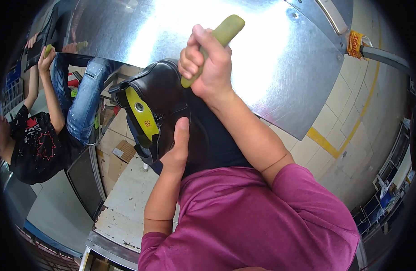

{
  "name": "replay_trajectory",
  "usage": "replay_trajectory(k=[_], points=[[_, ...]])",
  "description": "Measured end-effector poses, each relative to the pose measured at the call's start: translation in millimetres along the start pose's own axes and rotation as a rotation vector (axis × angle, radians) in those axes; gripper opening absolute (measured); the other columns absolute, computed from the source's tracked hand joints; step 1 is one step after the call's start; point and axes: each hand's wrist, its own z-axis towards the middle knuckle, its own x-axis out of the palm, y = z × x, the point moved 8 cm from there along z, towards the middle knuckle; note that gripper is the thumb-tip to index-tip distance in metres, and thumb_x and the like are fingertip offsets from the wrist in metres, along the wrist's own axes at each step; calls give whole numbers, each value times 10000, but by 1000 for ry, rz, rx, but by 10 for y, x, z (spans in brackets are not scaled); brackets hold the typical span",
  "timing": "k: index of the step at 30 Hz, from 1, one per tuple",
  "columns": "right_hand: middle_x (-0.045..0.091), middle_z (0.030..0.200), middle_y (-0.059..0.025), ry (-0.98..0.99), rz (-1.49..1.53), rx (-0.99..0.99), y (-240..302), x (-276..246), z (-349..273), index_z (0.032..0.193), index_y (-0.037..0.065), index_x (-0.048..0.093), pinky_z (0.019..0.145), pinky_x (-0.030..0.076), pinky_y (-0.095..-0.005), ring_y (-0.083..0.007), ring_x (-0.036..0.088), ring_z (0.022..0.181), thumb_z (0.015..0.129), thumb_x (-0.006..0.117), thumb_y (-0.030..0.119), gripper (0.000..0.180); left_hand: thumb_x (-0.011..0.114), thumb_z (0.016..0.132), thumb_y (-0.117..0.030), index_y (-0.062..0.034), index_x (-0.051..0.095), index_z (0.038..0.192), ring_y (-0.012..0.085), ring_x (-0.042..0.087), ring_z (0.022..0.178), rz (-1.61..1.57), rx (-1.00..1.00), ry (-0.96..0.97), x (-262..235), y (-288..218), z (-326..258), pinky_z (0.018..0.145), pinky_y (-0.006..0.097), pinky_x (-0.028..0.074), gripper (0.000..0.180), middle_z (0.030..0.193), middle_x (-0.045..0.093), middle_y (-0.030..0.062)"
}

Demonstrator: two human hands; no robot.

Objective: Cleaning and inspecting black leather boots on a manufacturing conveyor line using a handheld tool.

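Observation:
A black leather shoe point(160, 86) with a yellow shoe last point(142, 115) inside lies over my lap at the edge of the metal table. My left hand point(175, 147) grips the shoe from its near side, thumb against the leather and fingers hidden behind it. In my right fist point(210, 63) is a thick olive-green bar with rounded ends point(229, 30), slanting up to the right. Its lower end comes down next to the leather; whether it touches cannot be told.
The shiny metal table point(271, 67) spans the far side. At left a co-worker in a black printed shirt point(41, 144) holds a similar green bar point(47, 50). Below lies a worn white bench point(126, 210). Cardboard point(122, 152) rests on the floor; a yellow line point(323, 142) marks the tiles.

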Motion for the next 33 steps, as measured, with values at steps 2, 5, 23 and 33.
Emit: replay_trajectory(k=[2, 5, 23, 33], points=[[367, 543, 23, -250, -29, -30, 37, -57, 67, 832, 79, 523, 416, 335, -286, -120, 378, 418, 966, 670, 288, 289, 667, 937, -38, 45, 542, 1393, 224, 607, 1186, 24, 9, 11, 14, -53, -3, 1077, 350, 440, 479, 1338, 615, 132], [378, 547, 22, -294, -3, -71, 25, -21, 234, 814, 84, 503, 418, 341, -283, -122, 392, 416, 934, 710, 292, 317, 651, 969, -91, 47, 500, 1434, 248, 563, 1268, 44, 0, 92, 14, -32, 10, 1112, 361, 409, 508, 1408, 570, 154], [464, 566, 30, 84, -557, -4, 473, 215, 629, 912, 71, 578, 425, 353, -256, -81, 431, 439, 959, 722, 290, 267, 179, 978, -800, 42, 314, 1571, 274, 389, 1466, -655, 15, 320, -157, 386, 486, 1214, 403, 263, 1038, 1571, 432, 158], [536, 568, -6, 259, -632, -1, 580, -86, 588, 973, 43, 640, 444, 404, -261, -105, 499, 437, 947, 726, 268, 242, 104, 1090, -562, 11, 649, 769, 336, 634, 857, -750, 138, 422, 177, -145, 1256, 1009, 466, 430, 854, 754, 646, 162]])
